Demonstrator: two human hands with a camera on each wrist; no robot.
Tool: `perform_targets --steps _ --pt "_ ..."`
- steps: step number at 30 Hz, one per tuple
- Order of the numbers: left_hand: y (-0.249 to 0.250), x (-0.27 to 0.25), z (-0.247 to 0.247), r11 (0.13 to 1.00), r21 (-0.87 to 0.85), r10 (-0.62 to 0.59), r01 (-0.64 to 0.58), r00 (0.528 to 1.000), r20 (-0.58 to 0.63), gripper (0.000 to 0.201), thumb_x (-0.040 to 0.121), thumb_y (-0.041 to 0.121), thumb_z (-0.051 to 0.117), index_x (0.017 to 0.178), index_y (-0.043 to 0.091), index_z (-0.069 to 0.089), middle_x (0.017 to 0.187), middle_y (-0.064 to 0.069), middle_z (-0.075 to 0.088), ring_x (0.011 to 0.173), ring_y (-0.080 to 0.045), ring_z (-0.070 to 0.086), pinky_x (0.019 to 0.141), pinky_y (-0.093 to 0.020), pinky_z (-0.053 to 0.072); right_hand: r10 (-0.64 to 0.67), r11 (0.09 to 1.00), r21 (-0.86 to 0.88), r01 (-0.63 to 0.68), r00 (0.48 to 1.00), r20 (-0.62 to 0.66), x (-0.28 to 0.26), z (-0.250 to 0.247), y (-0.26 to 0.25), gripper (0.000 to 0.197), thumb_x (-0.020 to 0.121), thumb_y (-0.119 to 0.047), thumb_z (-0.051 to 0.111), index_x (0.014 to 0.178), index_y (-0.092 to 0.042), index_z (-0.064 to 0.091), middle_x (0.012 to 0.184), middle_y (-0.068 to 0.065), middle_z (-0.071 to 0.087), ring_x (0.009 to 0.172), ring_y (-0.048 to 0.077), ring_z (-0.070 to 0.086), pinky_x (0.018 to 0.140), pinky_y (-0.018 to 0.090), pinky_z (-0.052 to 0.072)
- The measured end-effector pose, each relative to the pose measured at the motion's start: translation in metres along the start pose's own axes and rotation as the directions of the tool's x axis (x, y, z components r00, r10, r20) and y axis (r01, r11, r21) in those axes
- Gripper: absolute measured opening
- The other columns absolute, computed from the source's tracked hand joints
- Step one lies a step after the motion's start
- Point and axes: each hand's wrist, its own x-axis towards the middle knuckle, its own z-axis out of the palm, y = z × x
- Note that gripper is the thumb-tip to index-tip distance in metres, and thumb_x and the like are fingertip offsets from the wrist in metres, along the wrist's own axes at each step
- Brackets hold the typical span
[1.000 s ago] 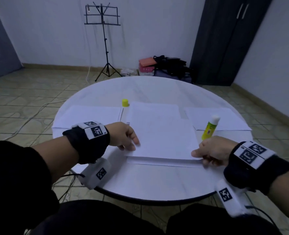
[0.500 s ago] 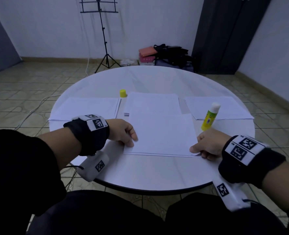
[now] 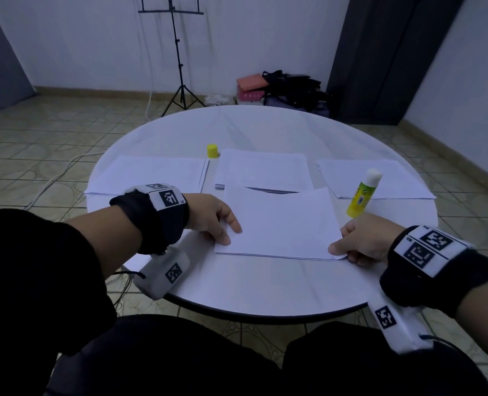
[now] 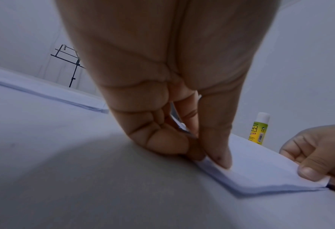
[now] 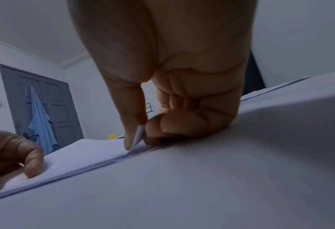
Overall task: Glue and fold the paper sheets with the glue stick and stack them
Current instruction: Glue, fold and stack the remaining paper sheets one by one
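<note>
A folded white sheet (image 3: 280, 222) lies at the near middle of the round white table (image 3: 265, 284). My left hand (image 3: 218, 221) pinches its near left corner between thumb and fingers (image 4: 219, 148). My right hand (image 3: 360, 242) pinches its near right corner, thumb (image 5: 132, 122) on top. The sheet's far edge is lifted off the stack behind it. The uncapped yellow glue stick (image 3: 364, 192) stands upright just beyond my right hand. Its yellow cap (image 3: 212, 151) stands at the far left of the middle stack.
Three paper stacks lie across the table: a left stack (image 3: 151, 174), a middle stack (image 3: 262, 168) and a right stack (image 3: 371, 178). A music stand (image 3: 177, 52), bags (image 3: 291, 90) and a dark cabinet (image 3: 388, 58) stand beyond the table.
Both hands have drawn the folded sheet toward the near edge, and its far edge has lifted off the middle stack. The glue stick has stayed put.
</note>
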Motion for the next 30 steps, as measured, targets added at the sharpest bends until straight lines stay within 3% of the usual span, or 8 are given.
perform_targets --steps 6,15,30 --pt "0.0011 0.0017 0.0005 0.999 0.041 -0.004 0.006 1.0 -0.027 0.03 0.076 0.02 0.079 0.102 0.032 0.068 0.07 0.008 0.054 0.053 -0.003 0.051 0.063 -0.012 0.041 -0.003 1.0 0.006 0.003 1.0 0.003 0.0 0.0 0.0 0.038 0.079 -0.002 0.072 0.057 -0.009 0.042 0.043 0.007 0.05 0.04 0.018 0.042 0.04 0.02 0.037" --pt "0.0011 0.0034 0.0007 0.997 0.08 0.003 -0.002 1.0 -0.014 0.028 0.077 0.022 0.079 0.099 0.035 0.067 0.077 0.005 0.055 0.059 -0.006 0.052 0.071 -0.017 0.044 -0.005 1.0 0.028 0.005 1.0 -0.003 0.0005 0.0001 0.0015 0.042 0.079 0.001 0.071 0.054 -0.01 0.039 0.041 0.008 0.049 0.043 0.02 0.042 0.042 0.022 0.036" --pt "0.0032 0.0052 0.0012 0.985 0.17 -0.002 0.007 1.0 -0.025 0.029 0.078 0.023 0.077 0.103 0.034 0.066 0.073 0.008 0.052 0.059 -0.004 0.05 0.062 -0.013 0.039 -0.021 0.999 -0.043 0.021 1.0 -0.012 -0.0006 0.0024 0.0004 0.035 0.075 0.0 0.071 0.058 -0.01 0.042 0.048 0.008 0.051 0.047 0.02 0.044 0.048 0.024 0.038"
